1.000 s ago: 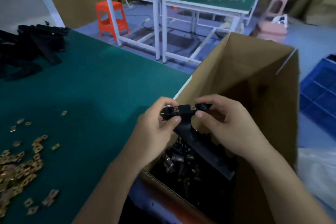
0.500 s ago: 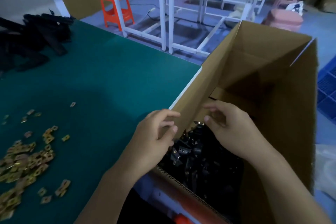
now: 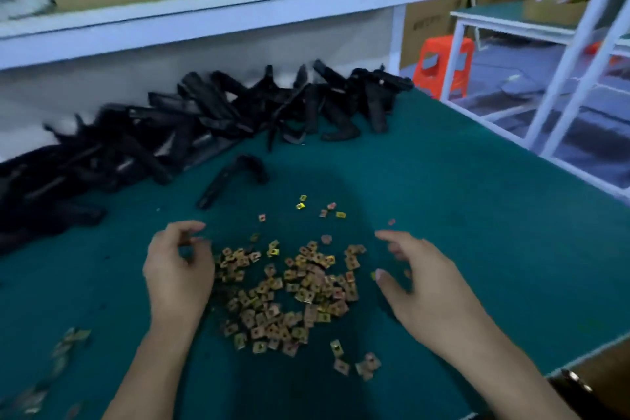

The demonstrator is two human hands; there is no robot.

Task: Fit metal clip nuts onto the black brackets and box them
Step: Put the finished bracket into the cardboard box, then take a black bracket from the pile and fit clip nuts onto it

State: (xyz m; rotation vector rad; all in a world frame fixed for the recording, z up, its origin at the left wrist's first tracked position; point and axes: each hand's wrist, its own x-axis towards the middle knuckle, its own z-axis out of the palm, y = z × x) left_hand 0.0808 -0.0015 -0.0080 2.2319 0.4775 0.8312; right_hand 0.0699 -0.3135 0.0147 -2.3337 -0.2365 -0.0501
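A heap of several brass-coloured clip nuts point(image 3: 289, 290) lies on the green table point(image 3: 460, 215) between my hands. My left hand point(image 3: 177, 269) hovers at the heap's left edge, fingers loosely curled, holding nothing. My right hand point(image 3: 419, 280) hovers at the heap's right edge with fingers spread and empty. A long pile of black brackets point(image 3: 191, 123) runs along the table's far side. One single black bracket point(image 3: 231, 181) lies apart, just beyond the nuts. The image is blurred by motion.
A corner of the cardboard box point(image 3: 593, 382) shows at the bottom right. A white shelf point(image 3: 218, 7) with a carton and a bottle spans the back. An orange stool point(image 3: 443, 61) and white table frames point(image 3: 566, 54) stand right of the table. More nuts point(image 3: 71, 341) lie at the left.
The bracket held over the box a second ago dropped into it. My view swung left from the box to the table, and both empty hands now hover beside the nut heap.
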